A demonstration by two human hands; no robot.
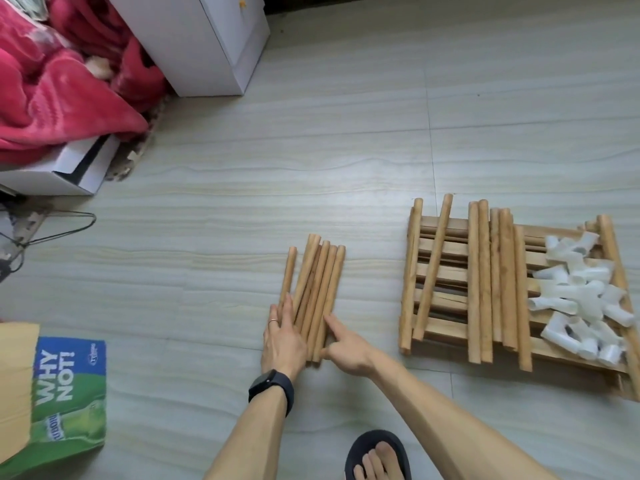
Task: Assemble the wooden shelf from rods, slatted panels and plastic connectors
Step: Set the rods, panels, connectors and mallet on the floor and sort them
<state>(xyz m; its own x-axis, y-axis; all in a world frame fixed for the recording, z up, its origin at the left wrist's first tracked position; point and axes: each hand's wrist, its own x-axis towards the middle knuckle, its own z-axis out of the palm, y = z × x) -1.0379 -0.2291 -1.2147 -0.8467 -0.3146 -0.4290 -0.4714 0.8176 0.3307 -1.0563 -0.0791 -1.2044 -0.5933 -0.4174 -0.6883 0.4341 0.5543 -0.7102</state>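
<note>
Several short wooden rods (pixel 317 289) lie side by side on the floor in front of me. My left hand (pixel 282 336) rests flat with straight fingers against the bundle's left side, a watch on its wrist. My right hand (pixel 341 344) touches the bundle's right side near the close ends, forefinger stretched out, thumb at the rod ends. To the right a stack of slatted panels (pixel 443 271) lies flat, with several longer rods (pixel 485 282) across it and a heap of white plastic connectors (pixel 585 299) on its right part.
A white cabinet (pixel 207 39) stands at the back, a red blanket (pixel 59 84) over a white box at the far left. A wire hanger (pixel 52 230) and a green-blue cardboard box (pixel 65 403) lie left. My sandalled foot (pixel 377 457) is at the bottom edge.
</note>
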